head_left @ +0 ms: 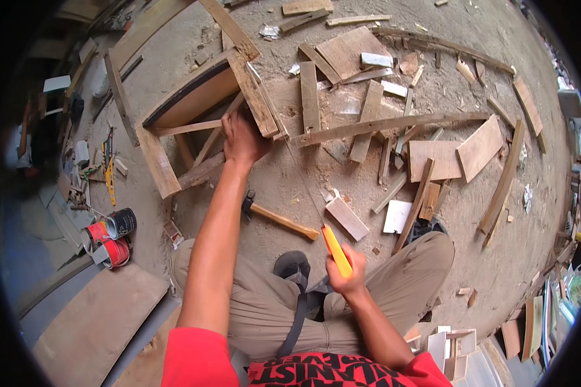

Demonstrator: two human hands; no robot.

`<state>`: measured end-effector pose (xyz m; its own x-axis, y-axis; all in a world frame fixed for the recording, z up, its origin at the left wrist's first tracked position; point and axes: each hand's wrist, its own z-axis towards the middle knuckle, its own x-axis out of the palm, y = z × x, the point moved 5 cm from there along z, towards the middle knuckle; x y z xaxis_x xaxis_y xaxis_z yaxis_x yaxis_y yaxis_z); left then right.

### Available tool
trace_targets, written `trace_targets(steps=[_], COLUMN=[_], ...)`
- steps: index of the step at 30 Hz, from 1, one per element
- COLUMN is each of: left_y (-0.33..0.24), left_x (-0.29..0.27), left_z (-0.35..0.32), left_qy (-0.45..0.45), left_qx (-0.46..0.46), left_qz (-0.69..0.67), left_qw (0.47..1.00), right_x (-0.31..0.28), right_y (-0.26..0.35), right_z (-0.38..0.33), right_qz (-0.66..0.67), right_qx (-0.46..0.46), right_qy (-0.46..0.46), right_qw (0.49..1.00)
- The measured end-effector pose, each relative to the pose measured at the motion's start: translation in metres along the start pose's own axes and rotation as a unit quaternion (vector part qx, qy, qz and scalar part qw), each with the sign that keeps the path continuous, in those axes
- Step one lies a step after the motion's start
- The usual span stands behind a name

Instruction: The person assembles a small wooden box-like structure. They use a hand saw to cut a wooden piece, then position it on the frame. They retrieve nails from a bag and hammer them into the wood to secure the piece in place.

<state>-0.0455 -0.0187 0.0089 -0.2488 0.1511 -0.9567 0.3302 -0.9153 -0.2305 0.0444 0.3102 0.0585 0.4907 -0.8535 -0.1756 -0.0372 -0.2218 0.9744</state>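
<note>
My right hand [350, 276] is closed around the yellow and orange handle of a handsaw [336, 248]. Its thin blade runs up and away to the left, reaching the near right corner of a wooden frame [255, 97]. That frame is built of rough boards and stands tilted on the ground at the upper left, with a dark-edged panel inside it. My left hand [244, 137] grips the frame close to this corner, its fingertips partly hidden behind the wood. Between my arms a claw hammer [283, 222] with a wooden handle lies on the ground.
Loose boards and offcuts [436, 159] lie over the dusty ground ahead and to the right. A long batten [394, 126] crosses there beside the saw. Paint cans [117, 235] stand at the left, below a yellow handsaw [110, 168]. A plywood sheet [100, 322] lies at the lower left.
</note>
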Motion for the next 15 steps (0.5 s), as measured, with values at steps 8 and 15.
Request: trace_targets(steps=[8,15], left_y=[-0.009,-0.02], left_x=[0.0,-0.001], left_z=[-0.016,-0.003], left_qy=[0.027,0.001], left_qx=[0.01,0.032], left_qz=[0.006,0.013], left_qw=[1.0,0.999], right_x=[-0.005,0.001], right_y=[0.01,0.007], right_z=[-0.032,0.002], right_qz=[-0.003,-0.01], right_qx=[0.019,-0.012], right_qy=[-0.027,-0.02], right_qw=[0.999,1.0])
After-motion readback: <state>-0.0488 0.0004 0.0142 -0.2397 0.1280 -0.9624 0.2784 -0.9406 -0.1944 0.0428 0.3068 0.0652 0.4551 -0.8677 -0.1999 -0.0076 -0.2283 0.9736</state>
